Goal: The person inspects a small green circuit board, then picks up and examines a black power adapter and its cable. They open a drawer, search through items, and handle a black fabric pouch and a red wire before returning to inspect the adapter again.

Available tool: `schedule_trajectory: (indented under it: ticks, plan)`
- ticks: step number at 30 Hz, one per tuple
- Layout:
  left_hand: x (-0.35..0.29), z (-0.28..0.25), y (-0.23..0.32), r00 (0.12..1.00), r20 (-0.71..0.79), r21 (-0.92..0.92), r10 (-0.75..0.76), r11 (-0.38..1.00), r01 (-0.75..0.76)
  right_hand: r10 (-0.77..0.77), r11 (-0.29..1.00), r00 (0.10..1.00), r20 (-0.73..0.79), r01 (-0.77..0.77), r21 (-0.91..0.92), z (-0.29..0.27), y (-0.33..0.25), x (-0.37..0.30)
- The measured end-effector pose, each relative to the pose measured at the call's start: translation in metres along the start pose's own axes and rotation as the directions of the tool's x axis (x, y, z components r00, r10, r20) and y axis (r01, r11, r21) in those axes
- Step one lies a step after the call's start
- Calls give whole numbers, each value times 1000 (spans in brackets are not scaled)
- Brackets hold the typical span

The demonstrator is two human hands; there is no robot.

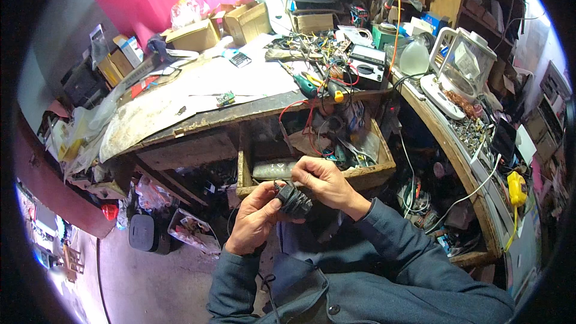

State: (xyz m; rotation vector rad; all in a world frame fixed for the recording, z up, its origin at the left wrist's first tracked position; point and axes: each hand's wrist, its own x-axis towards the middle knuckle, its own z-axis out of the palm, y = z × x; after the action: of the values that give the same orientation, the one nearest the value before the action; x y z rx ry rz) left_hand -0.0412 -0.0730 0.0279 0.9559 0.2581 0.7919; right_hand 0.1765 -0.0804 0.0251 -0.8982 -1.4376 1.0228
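Observation:
My left hand [257, 219] is closed round a black coiled cord bundle [296, 201], in front of the open wooden drawer [371, 177]. Just above the bundle, my right hand [327, 185] has its fingers pinched together; what lies between the fingertips is too small to make out. A thin dark cord [268, 291] hangs below my left wrist. Inside the drawer are a grey wrapped packet [273, 171] and a tangle of tools and wires, partly hidden by my hands.
On the white-covered bench [180, 99] lie a small green circuit board [226, 99], a green-handled tool [305, 86] and a meter with a dial [366, 72]. To the right, a side bench carries a clear-walled appliance [471, 63]. A black bin [144, 233] stands on the floor.

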Motion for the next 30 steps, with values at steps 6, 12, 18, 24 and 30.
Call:
schedule_trajectory:
  ticks: [6,12,18,24,30]
  plan:
    - [-2,-11,-13,996,-85,22,8,1000,-6,6,999,973,-232,-18,-50,-5,-22,-7]
    - [3,-18,-24,997,-33,-87,73,993,-76,1,999,970,-244,-10,-36,0,-12,-6]
    - [4,-14,-22,994,-23,-261,111,959,-113,286,910,957,43,-286,302,27,-5,-23]
    - [5,-21,-32,985,-102,-224,139,962,-159,379,827,920,103,-386,408,24,-9,-25]
    - [12,3,-29,962,-185,-246,203,938,-245,239,916,971,-10,-222,335,21,-9,-26]
